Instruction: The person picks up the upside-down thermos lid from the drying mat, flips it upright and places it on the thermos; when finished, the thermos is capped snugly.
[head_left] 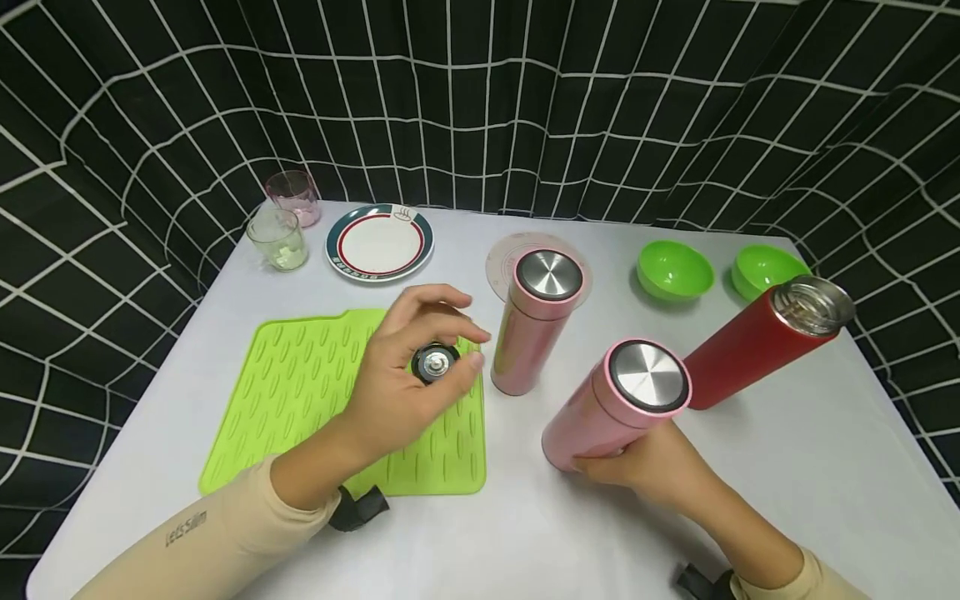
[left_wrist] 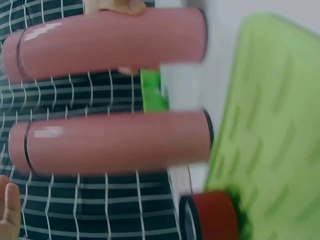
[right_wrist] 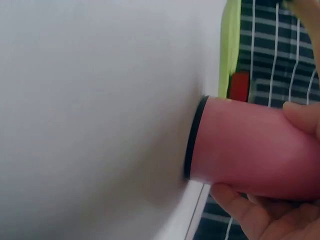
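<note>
My right hand (head_left: 660, 467) grips the lower part of a pink thermos (head_left: 596, 408) with a steel-topped lid. In the right wrist view its dark base is at or just above the table; I cannot tell which. My left hand (head_left: 397, 375) is raised over the green mat, fingers bent loosely and holding nothing. Below it a red thermos lid (left_wrist: 217, 215), its inner side up, sits on the mat. Another pink thermos (head_left: 528, 342) stands upright to the right of the left hand. Right of the gripped one stands a red thermos (head_left: 742, 350) with its mouth uncovered.
The green ribbed mat (head_left: 292, 392) lies on the left of the white table (head_left: 517, 533). Farther back are two glasses (head_left: 281, 242), a rimmed plate (head_left: 380, 242), a round pink coaster (head_left: 502, 258) and two green bowls (head_left: 675, 271). A dark checked curtain (head_left: 480, 100) surrounds the table.
</note>
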